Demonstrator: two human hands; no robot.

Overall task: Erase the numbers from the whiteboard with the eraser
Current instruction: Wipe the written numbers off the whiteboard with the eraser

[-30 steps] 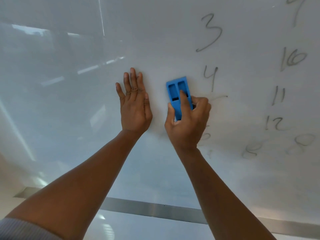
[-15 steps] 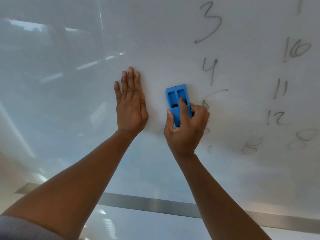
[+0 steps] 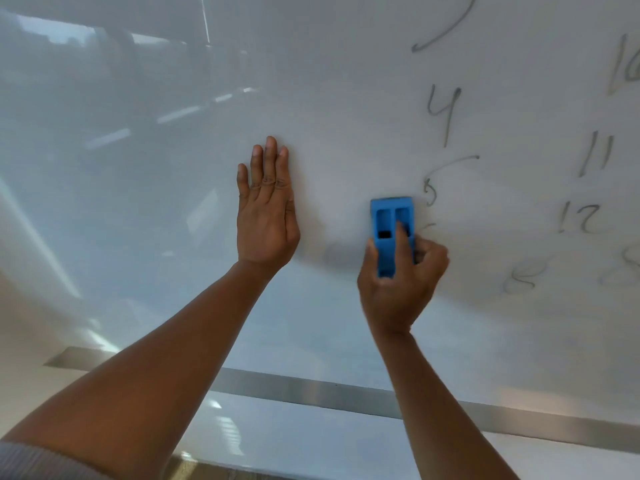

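Observation:
A glossy whiteboard fills the view. My right hand grips a blue eraser and holds it flat against the board, just left of a half-wiped 5. Above that stands a handwritten 4 and the tail of a 3. To the right are 10, 11 and 12. Smeared marks lie lower right. My left hand rests flat on the board with its fingers straight, to the left of the eraser.
A metal strip runs along the board's lower edge, with another glossy panel beneath it. The board's left half shows only window reflections and no writing.
My right hand has slid the eraser downward, uncovering the top of the 5. The view has tilted down a little. My left hand stays flat in place.

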